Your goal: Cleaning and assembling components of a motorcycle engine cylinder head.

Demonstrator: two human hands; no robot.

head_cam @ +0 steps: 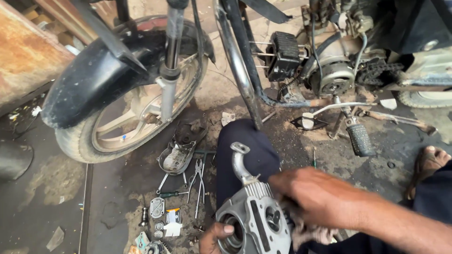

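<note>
On lap, one cylinder head (256, 218), two hands, left hand (214, 237), right hand (313, 193).

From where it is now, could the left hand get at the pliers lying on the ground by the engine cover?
Probably not right away: the left hand is gripping the lower edge of the cylinder head. The pliers lie uncovered on the ground just beyond it, so the path looks free once it lets go.

Both hands are bare, without gloves. The right hand (313, 195) continues into a bare forearm with no sleeve, watch or band in view. Of the left hand (214, 236), only the thumb and part of the palm are visible. The legs are covered by dark navy trousers (247, 155). The foot (429, 162) wears an open sandal.
</note>
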